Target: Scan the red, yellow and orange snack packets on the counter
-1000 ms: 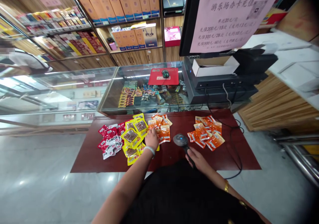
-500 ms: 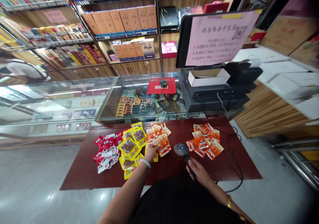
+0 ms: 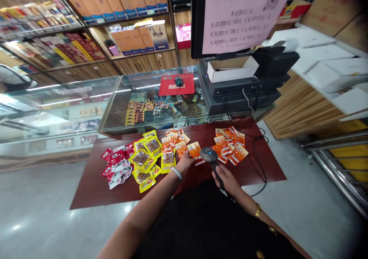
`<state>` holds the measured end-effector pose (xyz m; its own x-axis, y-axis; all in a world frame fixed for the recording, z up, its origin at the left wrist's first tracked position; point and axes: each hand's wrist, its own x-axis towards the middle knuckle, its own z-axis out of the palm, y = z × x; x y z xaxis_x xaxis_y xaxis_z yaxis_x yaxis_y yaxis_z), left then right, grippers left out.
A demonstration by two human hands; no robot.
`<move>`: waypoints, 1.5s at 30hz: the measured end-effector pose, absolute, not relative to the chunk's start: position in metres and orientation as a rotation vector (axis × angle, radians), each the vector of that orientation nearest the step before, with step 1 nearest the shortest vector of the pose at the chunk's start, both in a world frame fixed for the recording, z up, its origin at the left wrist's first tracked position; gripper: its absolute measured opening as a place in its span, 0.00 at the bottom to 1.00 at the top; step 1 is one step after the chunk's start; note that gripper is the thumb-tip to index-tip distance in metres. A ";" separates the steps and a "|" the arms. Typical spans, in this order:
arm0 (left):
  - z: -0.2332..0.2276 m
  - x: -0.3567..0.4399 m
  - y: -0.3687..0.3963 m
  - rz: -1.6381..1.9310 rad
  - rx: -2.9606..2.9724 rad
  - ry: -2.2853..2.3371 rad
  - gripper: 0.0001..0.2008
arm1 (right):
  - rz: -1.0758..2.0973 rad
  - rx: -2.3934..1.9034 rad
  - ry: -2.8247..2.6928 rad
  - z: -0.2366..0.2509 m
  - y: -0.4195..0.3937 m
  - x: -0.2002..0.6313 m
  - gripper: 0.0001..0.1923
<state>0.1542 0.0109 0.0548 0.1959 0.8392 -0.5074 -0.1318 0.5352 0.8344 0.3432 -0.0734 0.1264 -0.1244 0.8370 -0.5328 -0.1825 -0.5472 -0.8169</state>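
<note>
My left hand (image 3: 185, 164) pinches an orange snack packet (image 3: 194, 149) by its lower edge, above the dark red table. Wrapped round the handle of a black barcode scanner (image 3: 209, 154) is my right hand (image 3: 227, 178); the scanner's head, with a small blue light, is close to the right of that packet. A pile of orange packets (image 3: 174, 141) lies beyond my left hand, and another orange pile (image 3: 230, 144) is past the scanner. Yellow snack packets (image 3: 142, 159) and red and white packets (image 3: 116, 166) lie farther left.
Behind the table (image 3: 86, 192) stands a glass display counter (image 3: 115, 98) with a red mouse pad (image 3: 165, 86) and a mouse (image 3: 178, 81). A monitor (image 3: 197, 28) bearing a pink sign rises at the back right. The black cable (image 3: 266, 170) hangs at the table's right side.
My left hand has lifted an orange packet from the left pile and moved it right, towards the scanner. The camera view has tilted down and come closer.
</note>
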 end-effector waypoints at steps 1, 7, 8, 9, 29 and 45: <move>0.053 0.160 0.012 0.745 0.782 1.210 0.30 | 1.765 -1.397 -0.747 0.126 -0.074 0.346 0.28; 0.042 0.188 0.019 0.610 0.930 1.252 0.20 | 1.735 -1.365 -0.717 0.117 -0.076 0.368 0.26; 0.042 0.192 0.020 0.615 0.939 1.229 0.20 | 1.733 -1.356 -0.715 0.117 -0.076 0.372 0.26; 0.042 0.197 0.021 0.619 0.947 1.202 0.20 | 1.734 -1.348 -0.709 0.116 -0.075 0.375 0.26; 0.039 0.240 0.058 0.565 1.314 1.442 0.25 | 1.650 -1.418 -0.545 0.108 -0.073 0.406 0.27; 0.035 0.122 0.031 -0.253 1.754 2.200 0.46 | 1.812 -1.362 -0.667 0.088 -0.074 0.363 0.25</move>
<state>0.1220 0.0309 0.0352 -0.1985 0.9152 -0.3506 0.9709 0.2324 0.0570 0.3634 -0.0735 0.0880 -0.1433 0.8169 -0.5587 -0.2597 -0.5758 -0.7752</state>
